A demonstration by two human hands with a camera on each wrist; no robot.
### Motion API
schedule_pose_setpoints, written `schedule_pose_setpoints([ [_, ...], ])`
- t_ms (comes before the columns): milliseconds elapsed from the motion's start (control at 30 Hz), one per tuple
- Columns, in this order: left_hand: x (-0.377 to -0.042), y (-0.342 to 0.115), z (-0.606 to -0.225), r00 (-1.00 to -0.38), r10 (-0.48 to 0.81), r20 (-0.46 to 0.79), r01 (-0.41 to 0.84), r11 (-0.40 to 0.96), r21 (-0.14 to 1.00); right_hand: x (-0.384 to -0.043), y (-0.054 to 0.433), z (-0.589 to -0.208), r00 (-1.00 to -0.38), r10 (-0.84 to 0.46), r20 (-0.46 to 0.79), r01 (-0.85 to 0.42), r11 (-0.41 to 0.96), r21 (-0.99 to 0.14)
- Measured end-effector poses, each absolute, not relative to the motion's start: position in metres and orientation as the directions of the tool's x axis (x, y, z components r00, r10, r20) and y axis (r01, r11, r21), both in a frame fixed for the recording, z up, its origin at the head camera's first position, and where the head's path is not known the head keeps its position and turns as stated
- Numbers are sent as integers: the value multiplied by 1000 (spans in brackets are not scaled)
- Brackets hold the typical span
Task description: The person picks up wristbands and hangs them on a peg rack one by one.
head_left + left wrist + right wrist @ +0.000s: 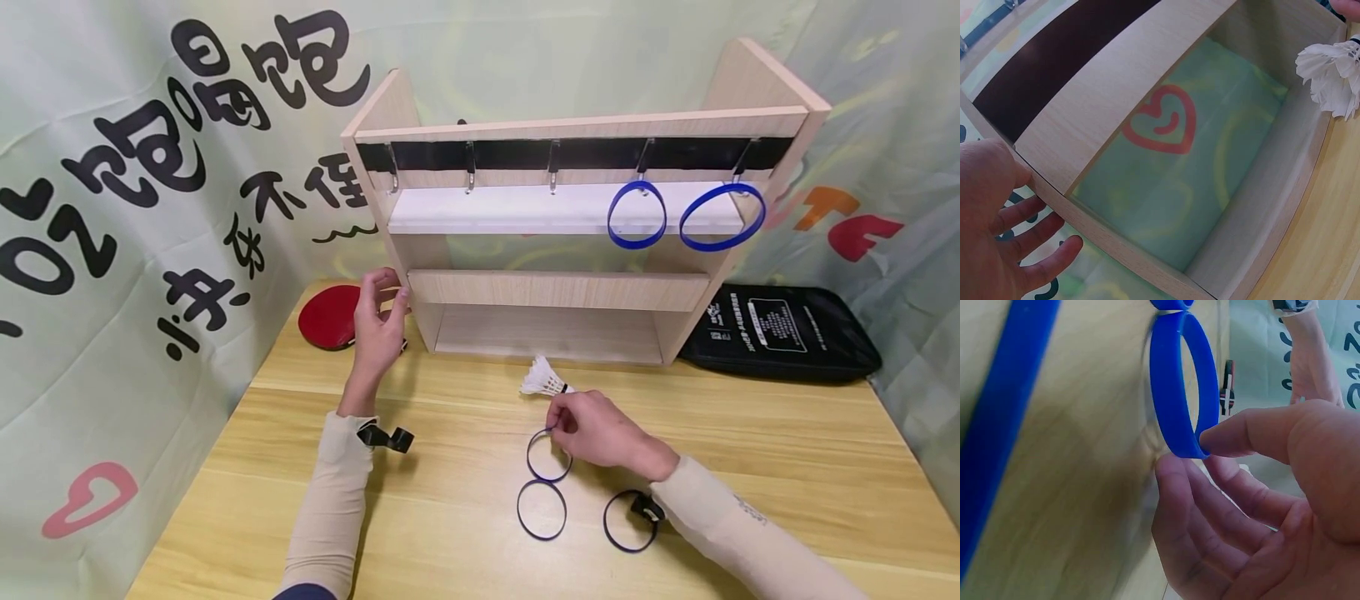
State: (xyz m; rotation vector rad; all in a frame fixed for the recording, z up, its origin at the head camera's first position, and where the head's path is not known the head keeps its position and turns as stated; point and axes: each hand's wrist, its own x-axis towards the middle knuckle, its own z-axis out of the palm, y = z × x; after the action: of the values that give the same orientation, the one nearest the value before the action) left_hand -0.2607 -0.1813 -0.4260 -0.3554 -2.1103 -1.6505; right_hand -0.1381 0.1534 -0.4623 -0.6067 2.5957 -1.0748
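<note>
While the loose left grip [380,325] touches the shelf edge [1110,239], the right grip [606,429] pinches a ring [1169,394] mid-table [457,475].

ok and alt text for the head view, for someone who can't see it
A person's right hand pinches a blue ring at a wooden table where two more rings lie, while the left hand is at the side of a wooden rack. Two further blue rings hang from the rack's hooks. A shuttlecock, red paddle and black case are nearby.
</note>
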Motion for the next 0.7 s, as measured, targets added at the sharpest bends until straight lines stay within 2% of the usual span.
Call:
schedule_pose_setpoints([
  [267, -261, -182, -427, -871, -61, 487, 455, 270, 848, -140, 158, -458, -845, -529, -75, -265, 537, -801],
  [400, -262, -182, -427, -871, -60, 488, 456, 273, 847, -141, 160, -455, -828, -547, -120, -195, 483, -853],
  [700, -262, -183, -427, -868, -61, 492, 463, 256, 848, -145, 163, -444, -832, -518, -196, -42, 412, -910],
])
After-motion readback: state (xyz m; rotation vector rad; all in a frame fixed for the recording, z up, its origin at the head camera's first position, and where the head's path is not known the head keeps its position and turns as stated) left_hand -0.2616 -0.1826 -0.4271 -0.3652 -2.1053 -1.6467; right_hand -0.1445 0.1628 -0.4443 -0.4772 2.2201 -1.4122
